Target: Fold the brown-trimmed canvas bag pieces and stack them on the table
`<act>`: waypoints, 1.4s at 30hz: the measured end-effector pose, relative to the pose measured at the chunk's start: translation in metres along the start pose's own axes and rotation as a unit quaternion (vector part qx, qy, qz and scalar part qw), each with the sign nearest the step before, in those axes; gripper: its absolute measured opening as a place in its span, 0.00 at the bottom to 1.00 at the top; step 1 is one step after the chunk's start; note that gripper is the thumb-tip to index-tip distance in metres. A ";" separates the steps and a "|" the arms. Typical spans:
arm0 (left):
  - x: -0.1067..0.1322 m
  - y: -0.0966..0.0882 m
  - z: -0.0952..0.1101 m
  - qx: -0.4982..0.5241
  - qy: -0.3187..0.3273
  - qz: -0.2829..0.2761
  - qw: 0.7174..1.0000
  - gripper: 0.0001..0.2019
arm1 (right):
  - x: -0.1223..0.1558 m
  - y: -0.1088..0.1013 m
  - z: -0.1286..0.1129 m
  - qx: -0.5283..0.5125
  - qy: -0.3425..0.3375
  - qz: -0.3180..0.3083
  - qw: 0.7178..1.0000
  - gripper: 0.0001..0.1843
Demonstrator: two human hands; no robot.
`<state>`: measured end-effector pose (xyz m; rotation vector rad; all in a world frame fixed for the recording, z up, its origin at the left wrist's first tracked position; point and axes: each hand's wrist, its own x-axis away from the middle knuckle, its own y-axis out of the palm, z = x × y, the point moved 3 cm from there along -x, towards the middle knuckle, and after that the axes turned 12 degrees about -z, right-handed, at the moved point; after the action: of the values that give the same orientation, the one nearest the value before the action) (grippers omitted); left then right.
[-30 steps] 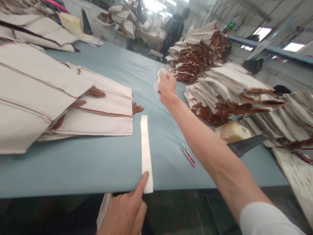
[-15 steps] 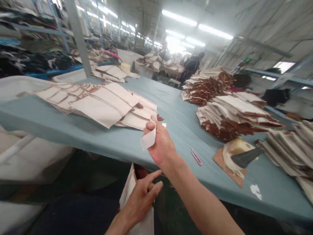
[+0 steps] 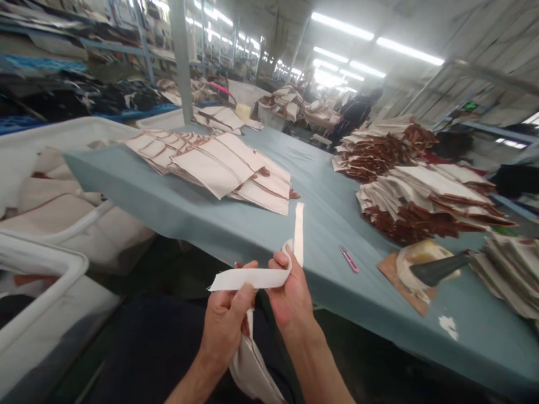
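Note:
A white strip (image 3: 246,279) stretches between my hands just off the table's front edge. My left hand (image 3: 225,322) pinches it, thumb on top, near its frayed free end. Under that hand a pale fabric piece (image 3: 255,367) with brown edging hangs toward my lap; the left fingers seem to grip it too. My right hand (image 3: 292,294) is closed around the strip's other end, where it curls over the fingers. Beyond the right fingers a narrow pale length (image 3: 298,233) lies on the blue-covered table (image 3: 269,233); whether it joins the strip is hidden.
Overlapping pale panels (image 3: 219,160) lie at the table's left. Brown-edged fabric stacks (image 3: 421,196) stand at the right. A pink cutter (image 3: 348,259) and a dark-handled iron-like tool (image 3: 425,269) lie nearer. White bins (image 3: 84,233) stand left. A person (image 3: 357,115) is in the background.
My left hand has come up from below the edge and taken hold of the strip and the fabric piece. My right hand has lowered toward it. The view has turned left.

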<state>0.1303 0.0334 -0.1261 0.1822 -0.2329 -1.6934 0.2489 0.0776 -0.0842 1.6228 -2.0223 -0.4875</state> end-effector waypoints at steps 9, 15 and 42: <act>0.026 -0.024 0.052 -0.154 0.040 -0.041 0.986 0.13 | 0.010 -0.049 0.033 0.194 0.026 -0.043 0.980 0.27; 0.028 -0.016 0.056 -0.226 0.060 -0.092 0.968 0.18 | 0.035 -0.001 -0.017 0.404 -0.007 -0.318 0.858 0.12; 0.094 -0.118 0.000 -0.293 -0.143 0.123 0.937 0.43 | 0.112 -0.058 0.127 0.494 -0.056 -0.297 0.815 0.17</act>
<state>0.0046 -0.0445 -0.1549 -0.5220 0.0420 -1.4639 0.2024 -0.0484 -0.2027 2.9323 -1.8981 0.4048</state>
